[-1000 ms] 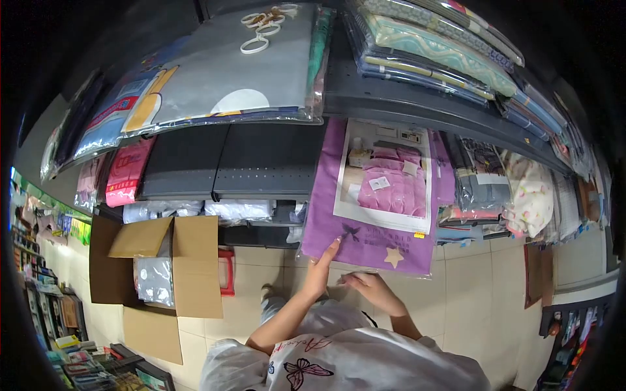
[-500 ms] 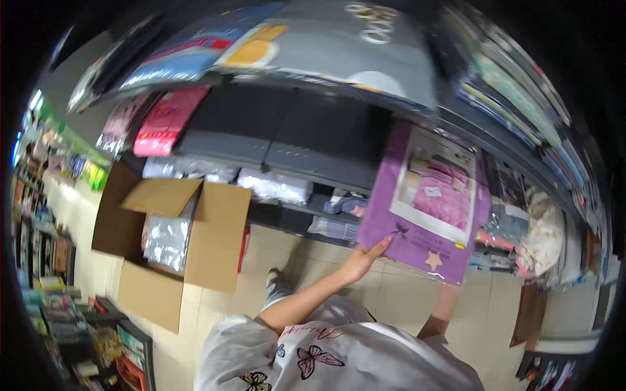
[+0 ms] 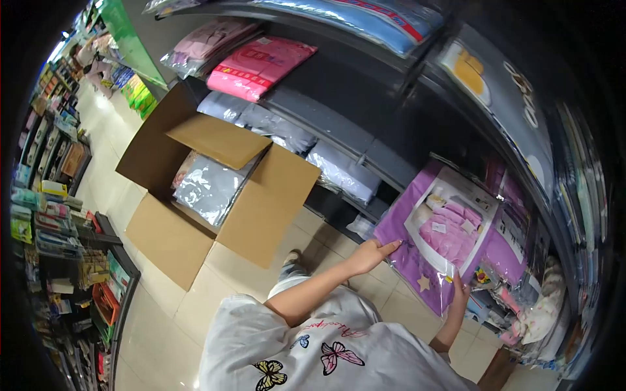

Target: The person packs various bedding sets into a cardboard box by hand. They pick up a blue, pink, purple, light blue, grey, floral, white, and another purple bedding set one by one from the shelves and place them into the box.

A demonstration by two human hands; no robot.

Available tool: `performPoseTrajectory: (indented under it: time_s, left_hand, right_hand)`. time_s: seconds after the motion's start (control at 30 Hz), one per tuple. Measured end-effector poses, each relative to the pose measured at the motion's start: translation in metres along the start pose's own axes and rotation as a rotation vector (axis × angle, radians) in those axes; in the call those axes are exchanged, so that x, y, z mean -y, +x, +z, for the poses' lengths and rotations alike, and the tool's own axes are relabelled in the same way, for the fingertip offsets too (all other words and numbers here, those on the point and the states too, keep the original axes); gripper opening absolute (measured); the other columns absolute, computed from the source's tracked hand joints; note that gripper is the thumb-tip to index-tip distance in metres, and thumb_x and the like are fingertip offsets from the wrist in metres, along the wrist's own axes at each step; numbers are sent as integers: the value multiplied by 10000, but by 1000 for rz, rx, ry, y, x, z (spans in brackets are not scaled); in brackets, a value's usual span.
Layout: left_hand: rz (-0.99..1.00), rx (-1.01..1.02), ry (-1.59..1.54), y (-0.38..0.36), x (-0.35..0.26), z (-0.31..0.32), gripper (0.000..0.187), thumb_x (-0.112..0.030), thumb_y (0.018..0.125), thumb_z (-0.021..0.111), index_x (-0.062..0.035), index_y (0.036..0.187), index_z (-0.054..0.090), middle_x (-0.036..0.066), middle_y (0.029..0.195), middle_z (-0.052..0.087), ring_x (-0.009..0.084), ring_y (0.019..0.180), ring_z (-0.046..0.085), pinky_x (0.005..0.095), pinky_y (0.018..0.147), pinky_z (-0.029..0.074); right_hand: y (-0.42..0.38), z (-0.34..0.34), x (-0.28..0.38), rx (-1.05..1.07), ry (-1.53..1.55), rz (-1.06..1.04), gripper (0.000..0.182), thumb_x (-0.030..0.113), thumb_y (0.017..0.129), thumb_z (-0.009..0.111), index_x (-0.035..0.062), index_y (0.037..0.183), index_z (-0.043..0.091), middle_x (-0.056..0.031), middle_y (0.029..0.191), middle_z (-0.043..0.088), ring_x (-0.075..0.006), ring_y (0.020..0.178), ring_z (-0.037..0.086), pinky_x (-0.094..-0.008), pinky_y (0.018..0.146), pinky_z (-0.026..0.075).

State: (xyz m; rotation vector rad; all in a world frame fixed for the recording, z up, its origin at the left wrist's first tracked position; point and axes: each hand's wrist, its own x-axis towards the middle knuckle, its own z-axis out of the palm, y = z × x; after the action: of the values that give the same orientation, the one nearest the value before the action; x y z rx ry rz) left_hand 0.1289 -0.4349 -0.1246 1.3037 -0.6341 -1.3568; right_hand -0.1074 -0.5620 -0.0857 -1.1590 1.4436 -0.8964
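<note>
A purple packaged garment [image 3: 417,274] in a clear bag is tilted in front of the shelf, its picture card facing up and a star shape near its lower edge. My left hand [image 3: 375,255] grips its left edge, thumb on top. On the lower right edge, my right hand [image 3: 459,292] pinches the bag with the thumb over the front. Behind it on the shelf lies another purple package [image 3: 508,244], partly covered.
An open cardboard box [image 3: 267,202] at left holds silvery bagged items [image 3: 208,186]. Pink packages [image 3: 261,65] lie on the shelf [image 3: 326,85], with white bagged goods [image 3: 342,171] lower down. A stocked rack [image 3: 98,280] stands far left; a person [image 3: 98,68] is in the distant aisle.
My view has turned left, bringing more of the box and aisle in. The purple package stays in both hands; my right thumb now shows on its front.
</note>
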Motion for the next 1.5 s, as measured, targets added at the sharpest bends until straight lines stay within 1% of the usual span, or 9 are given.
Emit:
performPoseTrajectory:
  time_s: [0.07,0.1,0.23,0.33,0.47,0.93,1.17,1.33,1.5]
  left_hand:
    - [20,-25,-17,-7,-4,-17,459,-376,821,464,7,1074,488,63,1070,520,143,970,463,253,866,324]
    - [78,-60,-48,-11,-6,-26,439,-363,825,460,5,1062,493,60,1036,529,136,944,468,252,848,334]
    - [97,-155,0,-47,-37,-67,379,-317,834,458,9,1023,502,52,914,539,118,839,469,257,771,367]
    - [163,-257,101,-68,-31,-92,393,-353,823,443,-11,1000,522,117,891,572,201,822,530,283,764,382]
    - [185,-374,123,-97,-24,-116,378,-332,819,456,-7,1000,523,126,886,569,210,818,530,290,758,387]
    - [116,-673,-53,-151,21,-180,341,-252,819,493,26,1016,504,85,976,518,160,903,469,290,806,365]
    - [1,-523,-117,-154,56,-218,379,-208,803,513,12,1102,435,88,1059,477,179,973,450,295,859,335]
    - [168,-464,-718,-148,77,-239,621,-234,744,560,-10,1234,252,106,1153,398,198,1055,418,313,913,305]
    - [133,-367,-714,-155,97,-274,615,-262,737,566,23,1207,290,86,1030,492,180,933,476,306,848,335]
  right_hand:
    - [-6,24,9,287,-584,-325,296,227,782,552,-61,850,532,-110,794,553,-148,748,507,-289,690,391]
    - [-15,39,7,273,-548,-534,298,220,785,544,-76,806,526,-129,735,556,-191,686,498,-327,641,381]
    - [-47,85,20,357,-674,-669,222,153,767,537,-68,768,554,-201,779,545,-317,720,498,-374,701,369]
    - [-55,110,15,408,-768,-999,201,137,759,534,-60,784,562,-191,819,549,-342,795,484,-411,746,346]
    - [-72,142,12,436,-810,-1105,217,136,721,584,-75,749,543,-206,846,530,-386,824,452,-446,765,329]
    - [-111,222,12,608,-660,-1440,259,189,630,679,-14,761,583,-120,735,571,-258,708,533,-366,730,396]
    - [-124,245,22,604,-732,-1529,263,205,644,661,-16,760,578,-92,763,567,-229,714,532,-307,705,414]
    - [-132,246,31,647,-938,-1713,272,271,663,628,5,681,579,-63,730,574,-192,758,540,-284,742,402]
    - [-139,257,27,703,-908,-1888,268,264,695,567,11,608,560,-66,659,548,-190,785,529,-293,802,369]
